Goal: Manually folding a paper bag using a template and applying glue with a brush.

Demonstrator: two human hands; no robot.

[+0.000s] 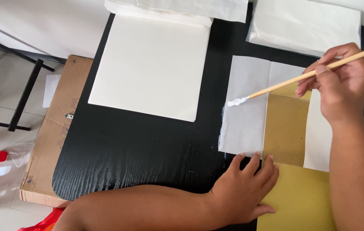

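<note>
Brush (310,73), wooden-handled with a white-loaded tip, was pinched in the right hand (344,87) over translucent paper (246,107) on the black table (148,149); the left hand (246,190), fingers spread flat, pressed the paper's near edge beside a yellow sheet (297,201); white paper stacks (306,23) lay far.

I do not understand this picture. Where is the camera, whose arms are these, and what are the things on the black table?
There is no machine here. The single picture comes from a camera worn on a person's head, looking down at that person's own two bare hands. The right hand holds a thin wooden brush whose tip carries white paste. The left hand presses flat on the lower edge of a thin white sheet, which lies partly over a brown paper piece. On the black table there is also a large cream sheet and white paper stacks at the far edge. A cardboard box stands on the floor beside the table.
</note>
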